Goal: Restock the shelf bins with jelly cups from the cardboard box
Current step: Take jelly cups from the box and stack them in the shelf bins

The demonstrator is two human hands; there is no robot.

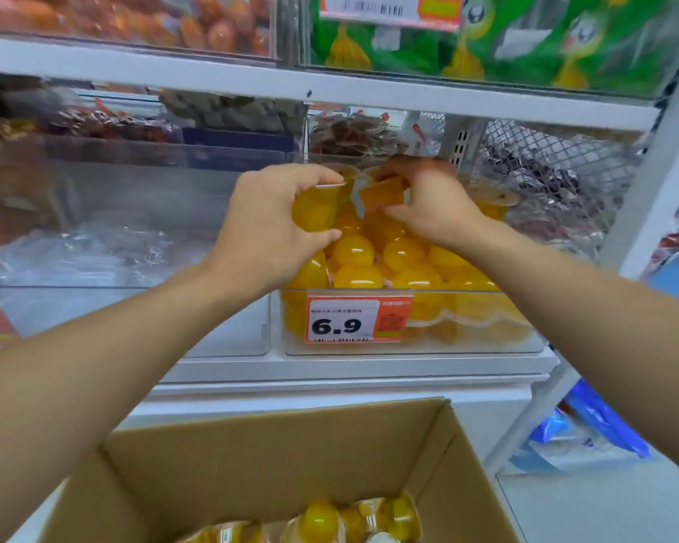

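Note:
My left hand (269,221) grips a yellow jelly cup (319,207) on its side above the clear shelf bin (487,339). My right hand (428,201) pinches a second jelly cup (383,194) just to its right, over the same bin. The bin holds several yellow jelly cups (373,264) piled up and carries a 6.9 price tag (344,321). Below, the open cardboard box (271,456) shows more jelly cups (330,519) at its bottom edge.
A clear, mostly bare bin (134,229) sits left of the jelly bin. White shelf boards (330,96) run above and below. Bins of green and orange packets stand overhead. A wire mesh panel (545,150) and shelf upright (651,182) are to the right.

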